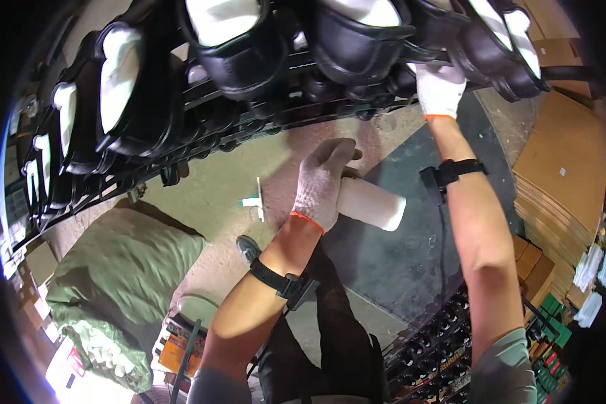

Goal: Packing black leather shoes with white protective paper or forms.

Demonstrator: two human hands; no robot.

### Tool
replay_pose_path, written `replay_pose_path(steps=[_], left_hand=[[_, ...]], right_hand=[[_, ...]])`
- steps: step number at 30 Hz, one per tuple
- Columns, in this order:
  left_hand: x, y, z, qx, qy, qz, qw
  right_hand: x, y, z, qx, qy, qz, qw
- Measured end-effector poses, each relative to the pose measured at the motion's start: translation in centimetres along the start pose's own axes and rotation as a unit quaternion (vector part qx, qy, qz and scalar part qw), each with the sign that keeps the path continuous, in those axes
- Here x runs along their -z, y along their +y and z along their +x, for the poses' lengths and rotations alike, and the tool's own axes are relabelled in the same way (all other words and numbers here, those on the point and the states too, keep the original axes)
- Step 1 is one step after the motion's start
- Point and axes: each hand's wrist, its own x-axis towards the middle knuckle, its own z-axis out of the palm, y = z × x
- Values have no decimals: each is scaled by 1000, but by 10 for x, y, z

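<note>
My left hand [322,182], in a grey knit glove, is closed around a white cylindrical roll [372,204] held out in front of me. Higher up, my right hand [440,87], in a white glove, reaches to a row of black boots [357,40] on a dark rack [262,87] and touches the underside of one. The boots are stuffed with white filling [219,17]. Both wrists carry a black strap.
A large green sack [118,283] lies on the floor at lower left. Stacked cardboard sheets [562,182] stand at the right, with small boxes below them. A dark mat [411,256] covers the floor under my arms. More black items sit on a rack [438,343] at lower right.
</note>
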Motion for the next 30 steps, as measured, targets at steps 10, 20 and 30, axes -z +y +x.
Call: replay_pose_path(steps=[10, 20, 30], left_hand=[[53, 3, 2, 28, 58, -66, 996], [70, 21, -11, -10, 83, -96, 992], [18, 7, -17, -425, 104, 246, 865]], right_hand=[[-23, 51, 19, 157, -189, -385, 890], [-6, -38, -15, -5, -272, -367, 890], [50, -183, -131, -539, -231, 411, 698]])
